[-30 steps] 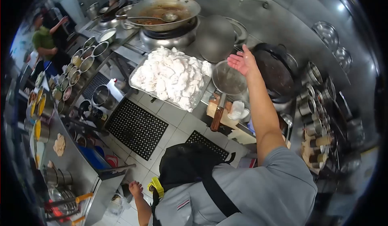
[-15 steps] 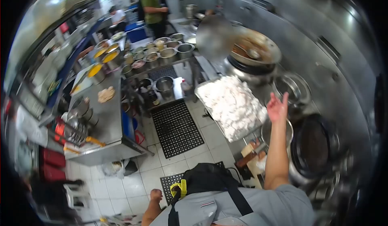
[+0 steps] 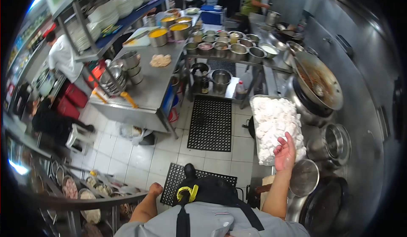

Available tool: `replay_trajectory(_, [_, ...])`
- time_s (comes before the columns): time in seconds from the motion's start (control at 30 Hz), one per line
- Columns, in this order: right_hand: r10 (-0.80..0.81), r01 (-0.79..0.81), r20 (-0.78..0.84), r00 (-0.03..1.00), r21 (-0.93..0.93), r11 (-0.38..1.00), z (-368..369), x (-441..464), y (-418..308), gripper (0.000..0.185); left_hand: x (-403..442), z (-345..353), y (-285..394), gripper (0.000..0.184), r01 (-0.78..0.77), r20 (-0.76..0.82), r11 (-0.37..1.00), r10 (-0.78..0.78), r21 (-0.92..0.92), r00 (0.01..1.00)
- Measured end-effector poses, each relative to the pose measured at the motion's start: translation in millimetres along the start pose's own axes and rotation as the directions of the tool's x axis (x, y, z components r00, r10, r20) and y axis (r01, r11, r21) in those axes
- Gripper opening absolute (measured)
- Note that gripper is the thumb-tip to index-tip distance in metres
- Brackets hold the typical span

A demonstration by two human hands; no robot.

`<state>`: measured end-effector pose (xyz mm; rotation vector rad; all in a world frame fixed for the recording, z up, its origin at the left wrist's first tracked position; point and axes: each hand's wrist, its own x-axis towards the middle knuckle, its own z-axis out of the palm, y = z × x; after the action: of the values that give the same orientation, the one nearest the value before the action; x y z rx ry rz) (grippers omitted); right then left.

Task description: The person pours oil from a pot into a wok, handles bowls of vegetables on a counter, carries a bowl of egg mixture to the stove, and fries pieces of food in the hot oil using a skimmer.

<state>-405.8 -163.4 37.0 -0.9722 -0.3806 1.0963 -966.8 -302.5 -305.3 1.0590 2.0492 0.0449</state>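
Note:
My right hand [image 3: 285,153] is open, palm up with the fingers loosely bent, over the near right part of a metal tray [image 3: 256,140]. Lumpy white, flour-coated pieces [image 3: 273,116] are heaped in that tray; I cannot tell what they are beneath the coating. Whether my fingertips touch the heap is unclear. Down at my left side, my left hand [image 3: 155,189] hangs above the tiled floor with its fingers curled closed, and nothing shows in it.
A large wok [image 3: 333,82] with brown residue and a ladle stands beyond the tray. Several pots [image 3: 337,143] line the right. Metal containers [image 3: 220,48] fill a rack ahead. A steel counter [image 3: 144,90] stands left. Co-workers [image 3: 68,61] are at the left and back. Rubber mats [image 3: 210,124] cover floor tiles.
My view has turned left. My right hand has moved from beside the tray to over its near right part, fingers still apart. My left hand stays low and curled at my side.

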Motion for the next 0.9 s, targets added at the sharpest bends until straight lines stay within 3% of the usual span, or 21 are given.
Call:
replay_trajectory(0.07, [-0.018, 0.02, 0.034, 0.999, -0.062, 0.998, 15, 0, 5, 0.039, -1, -15, 6, 0.023, 0.117, 0.088, 0.978, -0.133, 0.172, 0.987])
replay_trajectory(0.1, [-0.024, 0.025, 0.029, 0.999, -0.067, 0.997, 22, 4, 8, 0.039, -19, -28, 21, 0.024, 0.176, 0.034, 0.984, -0.177, 0.028, 0.984])
replay_trajectory(0.2, [-0.039, 0.043, 0.039, 0.998, -0.101, 0.994, 48, 17, 26, 0.038, 64, 8, -51, 0.025, -0.276, 0.039, 0.929, 0.275, 0.245, 0.961])
replay_trajectory(0.23, [-0.048, 0.053, 0.05, 0.998, -0.116, 0.992, 61, 23, 31, 0.037, 72, 5, -42, 0.027, -0.195, 0.021, 0.945, 0.197, 0.261, 0.98])
replay_trajectory(0.33, [-0.046, 0.061, 0.082, 0.996, -0.2, 0.978, 105, 40, 53, 0.037, 119, -15, -2, 0.028, 0.12, 0.098, 0.991, -0.114, -0.053, 0.989])
replay_trajectory(0.4, [-0.038, 0.067, 0.127, 0.991, -0.233, 0.97, 138, 52, 68, 0.036, 116, -73, 59, 0.03, 0.084, 0.188, 0.995, -0.072, -0.053, 0.98])
replay_trajectory(0.47, [-0.023, 0.062, 0.15, 0.988, -0.262, 0.963, 172, 64, 82, 0.035, 158, -75, 58, 0.028, -0.064, -0.097, 0.98, 0.046, -0.191, 0.994])
replay_trajectory(0.53, [-0.012, 0.065, 0.212, 0.977, -0.245, 0.967, 197, 75, 97, 0.032, 168, -105, 74, 0.026, -0.157, -0.194, 0.93, 0.096, -0.333, 0.976])
replay_trajectory(0.63, [0.006, 0.061, 0.283, 0.959, -0.227, 0.972, 227, 87, 117, 0.028, 191, -127, 69, 0.023, -0.178, -0.266, 0.886, 0.065, -0.427, 0.962])
replay_trajectory(0.73, [0.039, 0.047, 0.294, 0.955, -0.282, 0.958, 249, 99, 134, 0.028, 225, -120, 31, 0.023, -0.03, -0.207, 0.864, -0.086, -0.502, 0.975])
replay_trajectory(0.9, [0.103, -0.012, 0.297, 0.949, -0.292, 0.956, 278, 138, 157, 0.023, 186, -118, 9, 0.028, 0.273, -0.058, 0.873, -0.323, -0.404, 0.945])
